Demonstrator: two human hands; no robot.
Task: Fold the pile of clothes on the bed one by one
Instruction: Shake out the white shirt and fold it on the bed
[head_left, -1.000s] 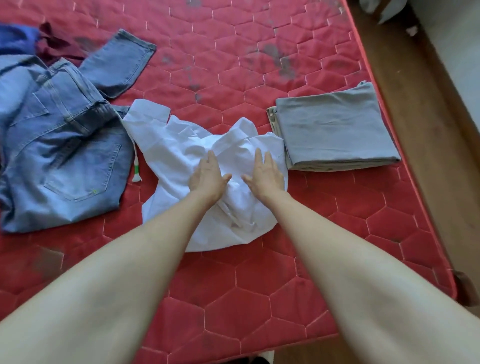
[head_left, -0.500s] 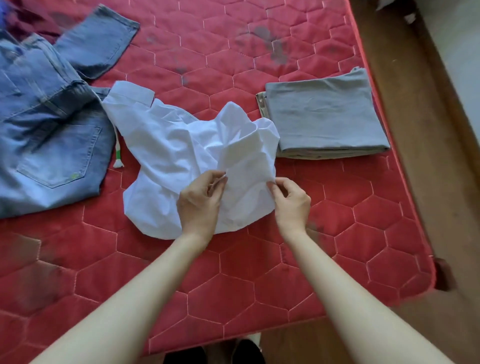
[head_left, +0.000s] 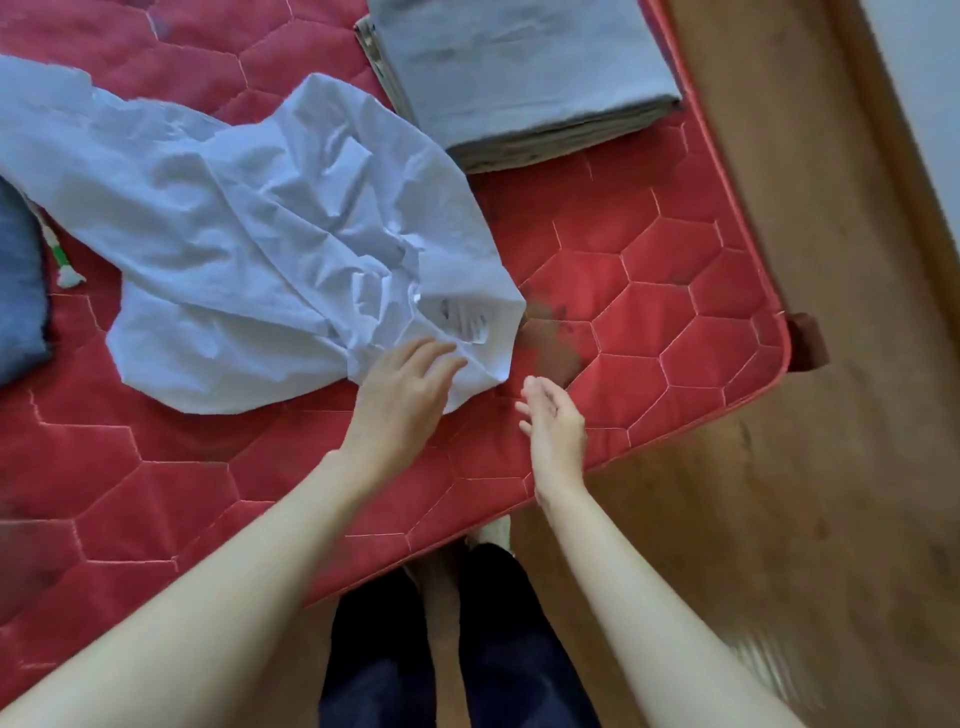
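Note:
A crumpled white shirt (head_left: 249, 234) lies spread on the red quilted mattress (head_left: 649, 291), its label end pointing toward me. My left hand (head_left: 405, 395) rests with relaxed fingers on the shirt's near edge. My right hand (head_left: 553, 421) hovers just right of that corner, fingers loosely spread, holding nothing and apart from the cloth. A folded grey garment (head_left: 519, 67) sits at the top right of the mattress. A bit of blue jeans (head_left: 18, 291) shows at the left edge.
The mattress's near edge and right corner (head_left: 769, 353) are close to my hands. Wooden floor (head_left: 831, 467) lies to the right. My dark-trousered legs (head_left: 467, 649) stand against the bed. A white and green cord end (head_left: 65, 265) lies by the jeans.
Both hands pinched the shirt's near edge half a second ago; now they have let go. The shirt lies closer to the bed's near edge, and the view has tilted down.

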